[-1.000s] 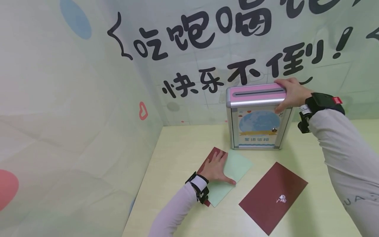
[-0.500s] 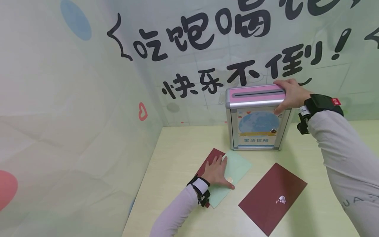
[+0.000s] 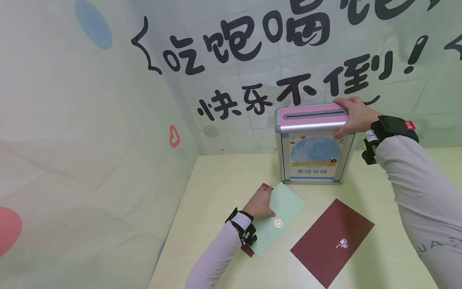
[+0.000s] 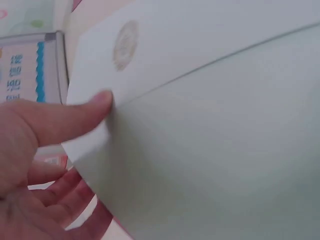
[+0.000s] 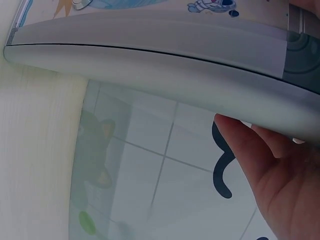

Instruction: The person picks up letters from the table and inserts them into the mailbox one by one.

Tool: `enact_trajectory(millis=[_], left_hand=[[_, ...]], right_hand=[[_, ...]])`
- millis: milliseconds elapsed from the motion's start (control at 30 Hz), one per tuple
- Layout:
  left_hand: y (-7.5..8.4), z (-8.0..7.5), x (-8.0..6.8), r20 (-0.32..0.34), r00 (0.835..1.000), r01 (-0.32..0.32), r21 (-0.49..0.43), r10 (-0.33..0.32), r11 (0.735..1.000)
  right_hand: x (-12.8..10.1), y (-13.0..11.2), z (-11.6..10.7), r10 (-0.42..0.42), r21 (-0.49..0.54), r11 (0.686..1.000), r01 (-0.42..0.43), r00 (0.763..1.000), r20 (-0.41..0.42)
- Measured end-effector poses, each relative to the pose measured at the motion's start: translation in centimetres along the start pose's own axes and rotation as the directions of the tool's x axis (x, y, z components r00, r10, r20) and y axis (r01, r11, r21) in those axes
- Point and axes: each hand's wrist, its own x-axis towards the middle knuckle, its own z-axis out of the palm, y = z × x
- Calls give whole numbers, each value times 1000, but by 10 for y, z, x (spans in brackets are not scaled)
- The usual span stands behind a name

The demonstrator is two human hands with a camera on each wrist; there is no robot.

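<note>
Green envelope: it lies on the counter (image 3: 216,176) in front of the slotted box, on top of a dark red envelope (image 3: 264,188) whose corners show beyond it. The green envelope (image 3: 285,204) has a round seal facing up.
Left grip: my left hand (image 3: 260,206) pinches the envelope's left edge, thumb on top and fingers curled under, as the left wrist view shows (image 4: 50,150). That edge seems slightly raised off the red one.
Right grip: my right hand (image 3: 355,116) clamps the right end of the box's pink top, thumb on the front and fingers over the back.
Box: the box (image 3: 312,142) stands upright near the wall, its slot on top.
Other card: a second dark red envelope (image 3: 332,241) lies to the right, well apart from my left hand.
Risk: I judge the pinch shallow, so the green envelope could slip or drag the red one along.
Risk: leaning on one end could tip the box.
</note>
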Motion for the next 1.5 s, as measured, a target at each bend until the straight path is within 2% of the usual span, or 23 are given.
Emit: enact_trajectory(millis=[67,100,267,300,333,533,633,833,1033,1133,1300,1500], left_hand=[[-7,-3,4,-7,999,-32,-76,32,997],[-17,4,10,-39,997,-72,-112,68,991],[-32,-7,11,-53,996,-87,-291,75,953],[-34,-10,9,-56,996,-79,-322,64,943],[-30,-22,3,-34,999,-41,-346,31,938],[-46,-43,-4,-66,996,24,-411,-56,911],[-56,-52,-5,-74,992,55,-458,-100,887],[-73,-72,-8,-120,981,68,-518,-151,852],[-90,-92,-12,-183,958,85,-556,-222,827],[-96,-98,-14,-197,949,84,-598,-248,797],[-100,-107,-17,-214,936,63,-678,-279,732],[-108,-121,-18,-240,908,59,-738,-343,673]], right_hand=[[-1,0,0,-1,-5,1000,1,1000,0],[-1,-1,0,-1,-7,1000,1,1000,-1],[-2,-2,1,2,-2,1000,-2,1000,-2],[-2,-2,2,2,1,1000,-2,1000,-2],[-2,-2,2,3,2,1000,-3,1000,-3],[-2,-2,2,-6,-7,1000,6,1000,-8],[-3,-2,2,-10,-14,1000,9,1000,-11],[-4,-2,2,-2,-11,1000,2,1000,-14],[-4,-3,3,-2,-9,1000,2,1000,-18],[-4,-4,3,-2,-5,1000,2,1000,-18],[-5,-4,4,-7,-8,1000,6,1000,-20],[-6,-5,5,5,-5,1000,-5,1000,-18]])
